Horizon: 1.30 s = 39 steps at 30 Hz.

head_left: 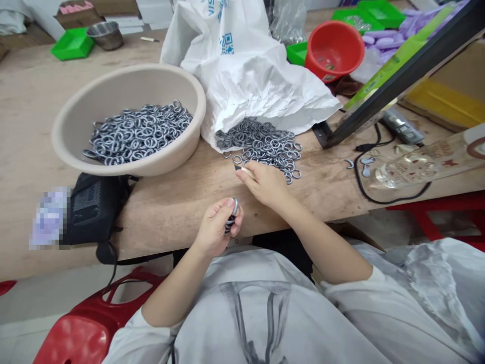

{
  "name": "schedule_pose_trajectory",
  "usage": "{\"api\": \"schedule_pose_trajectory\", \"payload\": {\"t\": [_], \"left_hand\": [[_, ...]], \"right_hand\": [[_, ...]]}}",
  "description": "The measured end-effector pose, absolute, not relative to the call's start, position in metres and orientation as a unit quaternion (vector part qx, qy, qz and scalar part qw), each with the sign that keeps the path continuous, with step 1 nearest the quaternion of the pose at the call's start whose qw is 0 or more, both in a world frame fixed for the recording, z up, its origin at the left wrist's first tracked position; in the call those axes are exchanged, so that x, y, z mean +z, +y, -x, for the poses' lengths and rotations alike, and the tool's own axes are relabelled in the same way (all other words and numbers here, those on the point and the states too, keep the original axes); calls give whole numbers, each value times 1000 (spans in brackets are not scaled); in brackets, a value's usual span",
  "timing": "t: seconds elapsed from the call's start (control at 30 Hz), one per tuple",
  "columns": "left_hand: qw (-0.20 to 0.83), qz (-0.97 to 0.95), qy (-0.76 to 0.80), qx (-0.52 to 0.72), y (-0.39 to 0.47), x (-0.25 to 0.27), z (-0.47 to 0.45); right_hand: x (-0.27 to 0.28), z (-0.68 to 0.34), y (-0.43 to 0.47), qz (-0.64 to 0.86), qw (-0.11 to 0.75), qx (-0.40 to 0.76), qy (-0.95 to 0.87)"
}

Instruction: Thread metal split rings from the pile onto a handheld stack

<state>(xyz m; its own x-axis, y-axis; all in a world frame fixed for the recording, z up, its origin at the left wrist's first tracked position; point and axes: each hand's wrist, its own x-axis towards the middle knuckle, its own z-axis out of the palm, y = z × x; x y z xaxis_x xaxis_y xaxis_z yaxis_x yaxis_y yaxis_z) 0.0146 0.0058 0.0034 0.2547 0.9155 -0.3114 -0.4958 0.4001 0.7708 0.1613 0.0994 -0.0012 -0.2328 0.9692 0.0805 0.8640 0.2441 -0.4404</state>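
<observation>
Left hand (217, 225) partly hides its gray rings (229, 221)

One head-worn view faces forward and down from close above: shirt (204, 323) at the near edge, left hand (217, 226) and right hand (267, 185) mid-scene, bench (162, 217) reaching far.

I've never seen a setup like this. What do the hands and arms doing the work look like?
They are a person's: the left hand and right hand wear no gloves, and no watch or band shows on either wrist. The forearms are bare below short, pale sleeves, which match the pale shirt with grey markings on its front.
</observation>
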Motion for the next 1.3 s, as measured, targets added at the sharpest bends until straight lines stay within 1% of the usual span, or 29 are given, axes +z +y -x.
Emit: {"api": "schedule_pose_trajectory", "payload": {"t": [0.1,0.2,0.27,0.33,0.4,0.47,0.53,0.6,0.77,0.87,0.97,1.07,1.1,1.13,1.2,1.27,1.3], "left_hand": [[748,-256,395,468,8,-1,-12],[745,-237,400,479,10,-5,-7],[738,-209,405,499,11,-6,-3],[734,-177,409,512,14,-7,2],[727,-163,421,518,18,-9,5],[709,-185,438,521,21,-12,6],[682,-229,454,526,23,-16,5],[659,-278,460,526,23,-19,2],[635,-394,466,475,21,-20,-6],[637,-399,472,462,20,-19,-9],[655,-354,467,476,20,-18,-12],[691,-312,445,476,18,-13,-15],[708,-299,432,471,17,-11,-16],[725,-287,419,465,17,-9,-17],[751,-260,402,456,16,-6,-18],[756,-229,407,458,15,-6,-18],[755,-213,415,461,15,-7,-18]], "right_hand": [[2,-147,126,590,117,90,-794],[0,-136,144,586,63,65,-806],[-1,-134,146,577,56,66,-812],[0,-136,141,566,85,83,-816],[4,-142,128,546,137,146,-813],[10,-151,113,506,185,259,-802],[15,-160,99,449,204,380,-782],[20,-166,87,404,208,463,-761],[19,-168,73,375,235,575,-688],[13,-163,64,379,262,615,-640],[5,-159,56,396,310,617,-606],[0,-158,51,390,323,630,-589],[-1,-158,51,399,332,615,-593],[-1,-159,51,418,345,582,-607],[0,-163,49,463,359,472,-659],[2,-166,45,470,339,378,-722],[3,-168,42,460,323,351,-749]]}}
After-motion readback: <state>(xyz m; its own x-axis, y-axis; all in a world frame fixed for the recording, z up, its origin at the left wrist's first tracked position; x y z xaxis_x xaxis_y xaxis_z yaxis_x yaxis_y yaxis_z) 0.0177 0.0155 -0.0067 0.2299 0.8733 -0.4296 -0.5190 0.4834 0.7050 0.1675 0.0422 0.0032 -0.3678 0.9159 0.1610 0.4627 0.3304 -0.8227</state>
